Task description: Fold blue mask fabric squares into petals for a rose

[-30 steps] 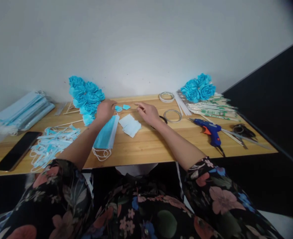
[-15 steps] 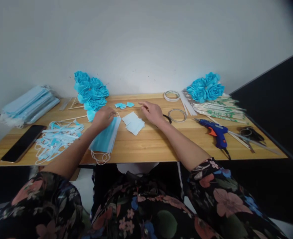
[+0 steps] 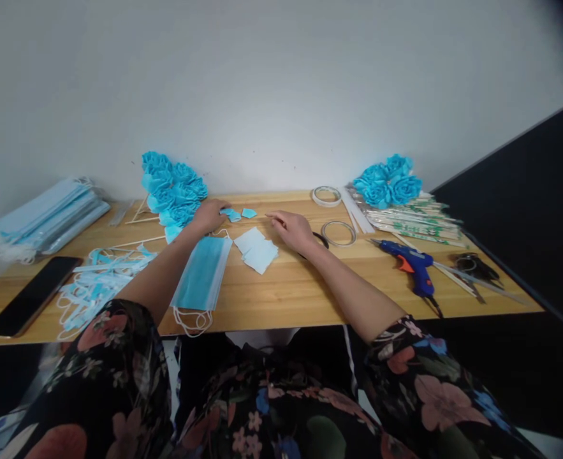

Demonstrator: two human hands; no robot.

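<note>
My left hand [image 3: 208, 215] reaches over the table with its fingers stretched toward small cut blue pieces [image 3: 234, 215]; its fingertips touch or nearly touch the leftmost one. No piece shows lifted in it. Beside them lies another small blue piece [image 3: 249, 213]. My right hand [image 3: 291, 229] rests near the table, index finger extended and the others loosely curled, with nothing visible in it. Between my hands is a loose stack of pale blue cut squares [image 3: 257, 250]. Blue face masks [image 3: 202, 273] with white ear loops lie below my left hand.
Blue fabric flowers [image 3: 173, 191] stand at back left, with more flowers [image 3: 389, 182] at right on wrapped sticks [image 3: 417, 220]. A blue glue gun [image 3: 412, 264], tape roll [image 3: 326, 196], wire coil [image 3: 338, 233], phone [image 3: 32, 296], mask scraps [image 3: 94, 287] and mask stack [image 3: 46, 213] surround the work area.
My left hand has moved up and away from the face masks to the small blue pieces, its fingers straightening. My right hand stays about where it was. The view has tilted slightly upward.
</note>
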